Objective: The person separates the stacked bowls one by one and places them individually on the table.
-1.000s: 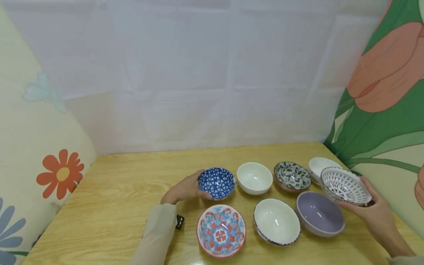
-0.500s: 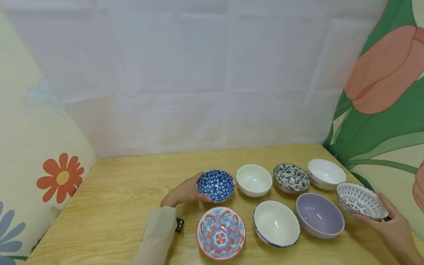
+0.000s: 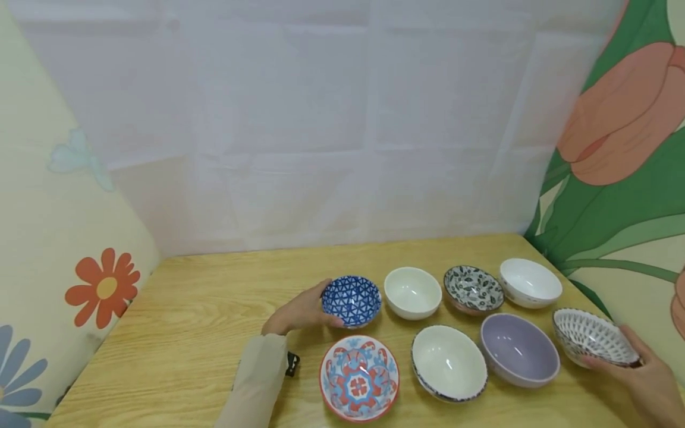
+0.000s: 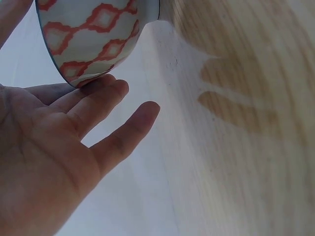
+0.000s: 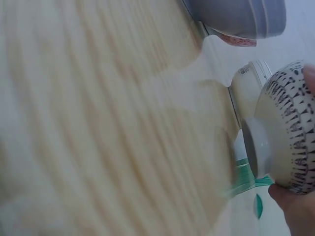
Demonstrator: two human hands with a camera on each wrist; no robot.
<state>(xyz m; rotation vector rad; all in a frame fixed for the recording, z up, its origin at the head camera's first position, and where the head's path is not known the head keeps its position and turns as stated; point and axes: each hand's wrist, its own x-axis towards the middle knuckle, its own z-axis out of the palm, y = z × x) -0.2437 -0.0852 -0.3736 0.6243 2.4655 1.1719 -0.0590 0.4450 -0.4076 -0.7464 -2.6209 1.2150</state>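
My left hand holds a small bowl with a blue and white triangle pattern inside, thumb on the near side and fingers on the far side. In the left wrist view the outside of this bowl is white with red diamonds, and the fingertips touch its rim. At the far right, my right hand grips a bowl with dark strokes on white by its right side. The right wrist view shows that bowl's foot close over the wooden table, with a thumb or finger at its rim.
Between the hands stand a white bowl, a black leaf-patterned bowl and another white bowl at the back. A red and blue bowl, a dark-rimmed cream bowl and a purple bowl form the front row.
My right hand has carried the dark-stroked bowl right and down, from over the back-right white bowl to beside the purple bowl. The left hand stays at the blue bowl.
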